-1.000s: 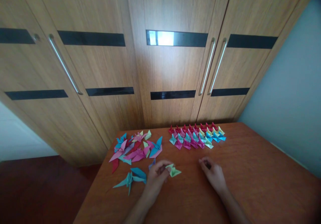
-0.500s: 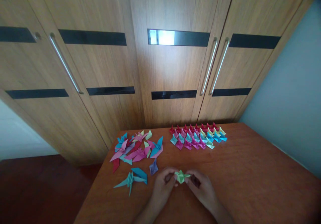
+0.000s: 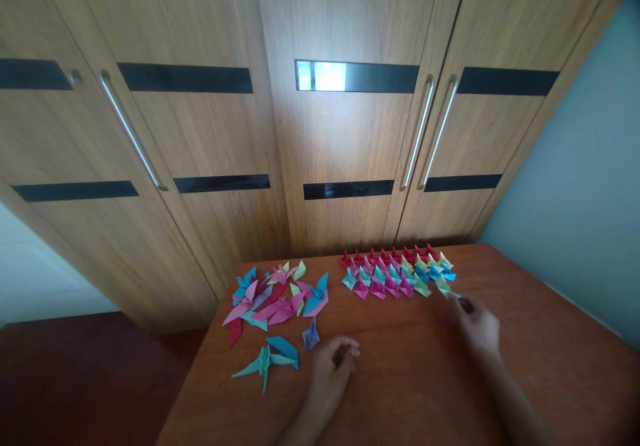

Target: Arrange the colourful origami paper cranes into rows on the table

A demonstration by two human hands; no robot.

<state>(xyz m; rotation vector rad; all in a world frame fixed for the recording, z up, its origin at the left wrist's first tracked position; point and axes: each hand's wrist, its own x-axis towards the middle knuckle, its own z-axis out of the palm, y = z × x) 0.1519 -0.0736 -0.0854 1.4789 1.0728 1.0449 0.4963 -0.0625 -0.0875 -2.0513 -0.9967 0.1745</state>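
At the right end of the front row, my right hand point(image 3: 477, 326) pinches a light green origami crane point(image 3: 443, 285), its fingers blurred by motion. Rows of small folded paper cranes point(image 3: 379, 289) in red, pink, yellow, blue and green stand just left of that hand. My left hand point(image 3: 333, 366) hovers low over the table with its fingers curled in and nothing visible in them. Nearest to it is a purple folded crane point(image 3: 311, 335). A teal crane with spread wings point(image 3: 265, 361) lies farther left, against a darker blue one point(image 3: 284, 349).
A loose pile of paper cranes point(image 3: 277, 307) covers the table's back left. Behind the brown wooden table point(image 3: 410, 379) rises a wooden wardrobe point(image 3: 345, 133) with metal handles. A pale wall point(image 3: 575, 213) borders the right side.
Both hands held the light green crane together at the table's front. My right hand has carried it right and back to the rows; my left hand has let go and stayed near.
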